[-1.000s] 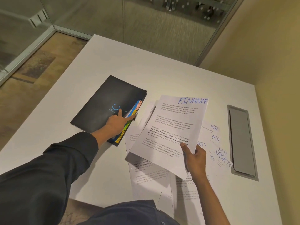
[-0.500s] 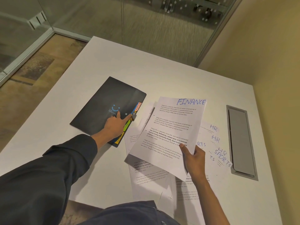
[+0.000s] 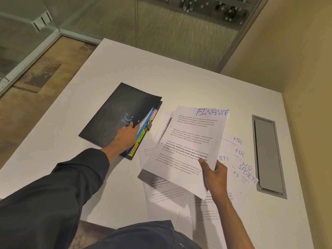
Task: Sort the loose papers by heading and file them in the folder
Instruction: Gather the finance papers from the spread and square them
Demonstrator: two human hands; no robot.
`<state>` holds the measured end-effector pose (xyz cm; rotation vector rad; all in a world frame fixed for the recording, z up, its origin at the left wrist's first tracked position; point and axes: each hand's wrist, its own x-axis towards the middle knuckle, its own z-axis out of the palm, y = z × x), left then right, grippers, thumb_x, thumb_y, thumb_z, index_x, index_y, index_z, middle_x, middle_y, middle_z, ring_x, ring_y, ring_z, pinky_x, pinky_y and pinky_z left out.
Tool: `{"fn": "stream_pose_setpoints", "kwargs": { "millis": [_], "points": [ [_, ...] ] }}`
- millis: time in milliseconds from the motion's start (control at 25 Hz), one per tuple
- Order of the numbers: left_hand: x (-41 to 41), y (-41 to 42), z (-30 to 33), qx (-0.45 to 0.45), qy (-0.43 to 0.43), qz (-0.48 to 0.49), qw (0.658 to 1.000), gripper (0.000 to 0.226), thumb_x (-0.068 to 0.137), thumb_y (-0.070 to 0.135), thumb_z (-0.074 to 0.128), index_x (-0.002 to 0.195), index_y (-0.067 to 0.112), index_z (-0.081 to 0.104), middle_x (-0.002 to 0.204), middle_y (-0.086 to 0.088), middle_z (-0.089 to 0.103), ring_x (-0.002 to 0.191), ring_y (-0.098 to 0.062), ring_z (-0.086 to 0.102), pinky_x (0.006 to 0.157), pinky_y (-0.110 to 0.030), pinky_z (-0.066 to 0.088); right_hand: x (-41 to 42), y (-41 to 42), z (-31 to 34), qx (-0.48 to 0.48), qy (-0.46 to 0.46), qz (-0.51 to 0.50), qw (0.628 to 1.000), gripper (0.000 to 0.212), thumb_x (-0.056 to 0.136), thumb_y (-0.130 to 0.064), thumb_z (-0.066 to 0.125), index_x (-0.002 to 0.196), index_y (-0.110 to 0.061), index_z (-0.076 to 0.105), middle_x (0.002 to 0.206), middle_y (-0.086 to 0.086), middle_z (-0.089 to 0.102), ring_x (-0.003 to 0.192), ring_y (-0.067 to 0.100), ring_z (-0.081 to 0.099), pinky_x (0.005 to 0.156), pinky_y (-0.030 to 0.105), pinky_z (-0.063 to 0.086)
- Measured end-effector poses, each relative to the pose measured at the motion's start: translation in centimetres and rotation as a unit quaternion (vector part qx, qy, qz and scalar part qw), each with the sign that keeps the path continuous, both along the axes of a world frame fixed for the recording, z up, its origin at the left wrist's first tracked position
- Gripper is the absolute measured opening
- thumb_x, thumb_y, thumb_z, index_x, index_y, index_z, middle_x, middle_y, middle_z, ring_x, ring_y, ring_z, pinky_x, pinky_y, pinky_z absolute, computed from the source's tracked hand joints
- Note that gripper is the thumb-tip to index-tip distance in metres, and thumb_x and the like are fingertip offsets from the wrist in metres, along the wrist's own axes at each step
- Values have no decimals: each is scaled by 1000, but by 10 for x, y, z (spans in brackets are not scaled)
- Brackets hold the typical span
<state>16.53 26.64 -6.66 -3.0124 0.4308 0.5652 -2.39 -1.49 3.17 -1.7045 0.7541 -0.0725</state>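
From the head camera, the left hand [image 3: 126,136] reaches up-frame at centre, fingers curled under the matte black folder's [image 3: 115,115] front cover edge, lifting it off coloured tabs. The right hand [image 3: 214,174], lower right of centre, pinches a thin white sheet headed FINANCE [image 3: 190,141], raised above loose papers [image 3: 237,159] fanned on the smooth white table [image 3: 179,83].

folder [image 3: 115,115] showing black, blue smile mark | tabs [image 3: 142,136] showing yellow, green, pink | top sheet [image 3: 188,146] showing white, blue FINANCE heading | table [image 3: 179,83] showing white
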Motion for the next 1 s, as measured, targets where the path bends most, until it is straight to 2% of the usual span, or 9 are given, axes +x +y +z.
{"fn": "stream_pose_setpoints", "kwargs": {
  "millis": [120, 280, 440, 640, 800, 1000],
  "points": [
    [-1, -3, -2, -19, 0, 23, 1000, 64, 96, 53, 44, 149, 23, 24, 156, -12, 28, 118, -34, 58, 94, -47, 50, -2, -1, 2, 2, -4, -3, 1000, 16, 91, -17, 68, 105, -12, 73, 95, -3, 76, 89, 15, 73, 76, 30, 57],
    [0, -2, -3, -20, 8, 13, 1000, 70, 93, 54, 49, 150, 24, 20, 156, -12, 29, 120, -34, 57, 96, -47, 49, -2, -4, 3, 1, -9, -7, 1000, 18, 92, -17, 68, 107, -10, 72, 97, -1, 76, 88, 14, 72, 67, 19, 53],
    [-3, -7, 4, -5, 15, 13, 1000, 73, 93, 50, 52, 150, 24, 16, 157, -14, 25, 120, -35, 56, 95, -45, 50, -1, 1, 2, 9, -4, -2, 1000, 13, 92, -17, 68, 104, -14, 72, 95, -2, 76, 87, 15, 73, 70, 24, 55],
    [-15, -18, 18, 20, 33, 29, 999, 86, 87, 41, 64, 151, 21, 10, 159, -18, 15, 123, -35, 52, 93, -39, 51, -1, 2, 1, 19, -5, -1, 1000, 15, 92, -16, 68, 106, -13, 72, 96, -1, 76, 86, 16, 73, 71, 27, 56],
    [-12, -9, 17, 16, 3, 9, 1000, 79, 94, 34, 55, 153, 23, 2, 158, -18, 20, 109, -31, 61, 82, -37, 56, 0, 3, -3, 24, 1, -3, 1000, 15, 91, -16, 69, 105, -11, 73, 96, 1, 77, 88, 18, 73, 78, 34, 58],
    [-6, 3, 48, -3, -2, -37, 999, 81, 98, 28, 47, 149, 45, -13, 155, -19, 25, 84, -26, 67, 67, -32, 53, 9, 16, -1, 68, 1, 8, 998, 17, 91, -14, 69, 107, -11, 73, 97, -1, 77, 89, 15, 73, 77, 28, 58]
  ]
}}
